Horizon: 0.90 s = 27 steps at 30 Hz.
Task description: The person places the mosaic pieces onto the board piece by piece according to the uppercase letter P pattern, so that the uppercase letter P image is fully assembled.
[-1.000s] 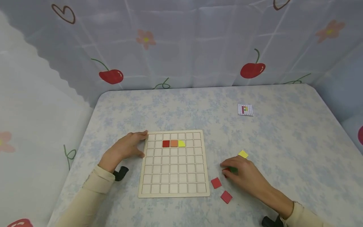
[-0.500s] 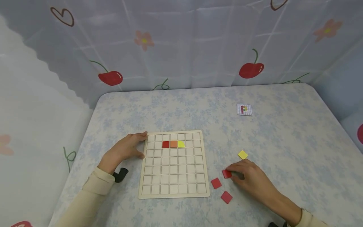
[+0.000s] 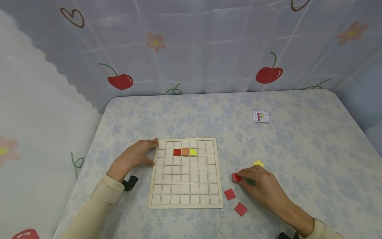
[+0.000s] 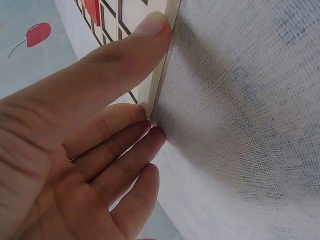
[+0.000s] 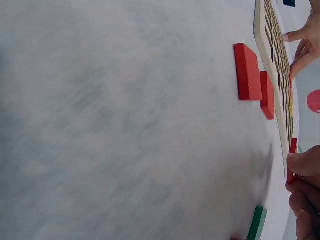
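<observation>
A pale wooden grid board (image 3: 185, 184) lies in front of me. One row holds a dark red square (image 3: 177, 152), an orange square (image 3: 185, 151) and a yellow rounded piece (image 3: 193, 152). At the board's left edge is my left hand (image 3: 134, 156), its thumb and fingertips touching the rim; the left wrist view shows the thumb (image 4: 152, 30) on the edge. My right hand (image 3: 265, 184) pinches a red square tile (image 3: 236, 177) between thumb and fingertips, right of the board. Beneath that hand a green tile (image 3: 251, 181) is partly covered, and a yellow tile (image 3: 258, 163) shows just behind it.
Two more red tiles, one nearer the board (image 3: 230, 194) and one in front (image 3: 240, 209), lie between the board and my right arm. A small pattern card (image 3: 261, 117) sits at the back right. A printed curtain (image 3: 203, 49) hangs behind the table.
My right hand reached from over the green tile to a red tile, and now holds it a little farther toward the back. My left hand stays at the board's edge.
</observation>
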{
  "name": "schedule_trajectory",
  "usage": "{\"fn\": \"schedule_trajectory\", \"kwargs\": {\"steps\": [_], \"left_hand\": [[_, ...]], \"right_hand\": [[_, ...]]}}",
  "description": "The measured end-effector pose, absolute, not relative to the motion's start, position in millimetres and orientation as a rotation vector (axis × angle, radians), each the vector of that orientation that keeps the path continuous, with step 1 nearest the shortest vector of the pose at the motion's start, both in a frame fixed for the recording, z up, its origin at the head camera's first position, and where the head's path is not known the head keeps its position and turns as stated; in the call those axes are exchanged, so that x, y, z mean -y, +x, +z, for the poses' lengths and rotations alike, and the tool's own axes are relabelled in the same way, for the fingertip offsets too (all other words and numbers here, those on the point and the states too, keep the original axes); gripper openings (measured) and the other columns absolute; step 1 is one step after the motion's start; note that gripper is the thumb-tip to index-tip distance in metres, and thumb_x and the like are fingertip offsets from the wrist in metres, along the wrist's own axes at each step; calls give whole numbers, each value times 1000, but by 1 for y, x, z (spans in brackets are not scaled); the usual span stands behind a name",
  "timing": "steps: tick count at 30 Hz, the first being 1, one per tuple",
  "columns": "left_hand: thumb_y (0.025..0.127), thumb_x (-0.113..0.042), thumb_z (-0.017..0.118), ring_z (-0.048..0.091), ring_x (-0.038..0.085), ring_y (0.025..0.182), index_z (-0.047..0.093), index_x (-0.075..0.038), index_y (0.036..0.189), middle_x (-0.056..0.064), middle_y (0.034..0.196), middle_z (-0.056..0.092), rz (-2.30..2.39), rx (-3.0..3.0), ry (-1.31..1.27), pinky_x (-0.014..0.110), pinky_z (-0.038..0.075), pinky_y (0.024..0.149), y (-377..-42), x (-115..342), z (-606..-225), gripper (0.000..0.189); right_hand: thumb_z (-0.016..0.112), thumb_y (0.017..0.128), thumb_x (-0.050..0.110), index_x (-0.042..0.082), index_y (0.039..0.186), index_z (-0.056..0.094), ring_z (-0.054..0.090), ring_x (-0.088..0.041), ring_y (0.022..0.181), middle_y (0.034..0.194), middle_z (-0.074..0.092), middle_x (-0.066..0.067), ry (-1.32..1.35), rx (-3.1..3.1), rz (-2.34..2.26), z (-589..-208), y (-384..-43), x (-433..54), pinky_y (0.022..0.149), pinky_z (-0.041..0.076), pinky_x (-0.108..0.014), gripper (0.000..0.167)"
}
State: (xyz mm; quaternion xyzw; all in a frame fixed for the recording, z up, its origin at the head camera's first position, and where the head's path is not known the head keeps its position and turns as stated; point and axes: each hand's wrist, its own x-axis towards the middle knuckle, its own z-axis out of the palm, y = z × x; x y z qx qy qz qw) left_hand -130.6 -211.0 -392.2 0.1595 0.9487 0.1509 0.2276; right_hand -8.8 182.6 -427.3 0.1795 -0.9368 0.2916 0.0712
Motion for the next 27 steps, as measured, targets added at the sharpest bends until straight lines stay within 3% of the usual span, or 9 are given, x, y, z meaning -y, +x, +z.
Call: {"fn": "schedule_trajectory", "kwargs": {"steps": [11, 19, 27], "left_hand": [[76, -13, 86, 32, 42, 139, 46, 2, 145, 13, 157, 32, 417, -2624, 437, 55, 39, 107, -130, 211, -393, 81], [76, -12, 85, 33, 42, 139, 45, 3, 145, 14, 157, 32, 419, -2632, 445, 54, 39, 108, -129, 213, -393, 81], [76, -13, 86, 33, 40, 140, 45, 2, 146, 13, 157, 32, 414, -2633, 458, 53, 39, 108, -130, 214, -395, 82]], "right_hand": [[82, 79, 6, 9, 99, 78, 61, -13, 93, 98, 72, 3, 660, 2858, 984, -423, -44, -128, 75, 57, -29, 21], [78, 83, 6, 4, 101, 78, 61, -19, 96, 101, 73, -3, 738, 2900, 1069, -421, -72, -80, 79, 56, -33, 18], [74, 86, 5, 6, 100, 78, 58, -17, 94, 99, 73, -1, 880, 2891, 1043, -424, -86, -43, 79, 54, -30, 15]]}}
